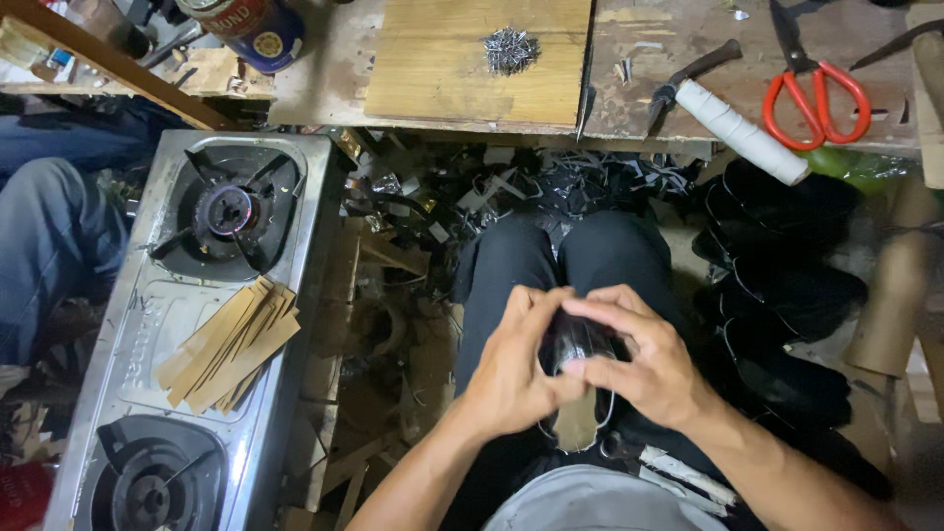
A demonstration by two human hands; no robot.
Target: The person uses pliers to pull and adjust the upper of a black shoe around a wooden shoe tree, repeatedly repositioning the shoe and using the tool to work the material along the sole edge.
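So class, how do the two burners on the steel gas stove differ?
The far burner is lit with a faint bluish flame; the near burner shows no flame. The far burner is wholly in view; the near burner is cut off by the frame edge. Tan strips lie between them. Both share black pan supports.

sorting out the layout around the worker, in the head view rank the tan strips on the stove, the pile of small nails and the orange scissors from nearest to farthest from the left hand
Measured from the left hand:
1. Tan strips, lying on the steel stove off to the left.
2. Pile of small nails, straight ahead on the wooden board.
3. Orange scissors, far off to the upper right on the bench.
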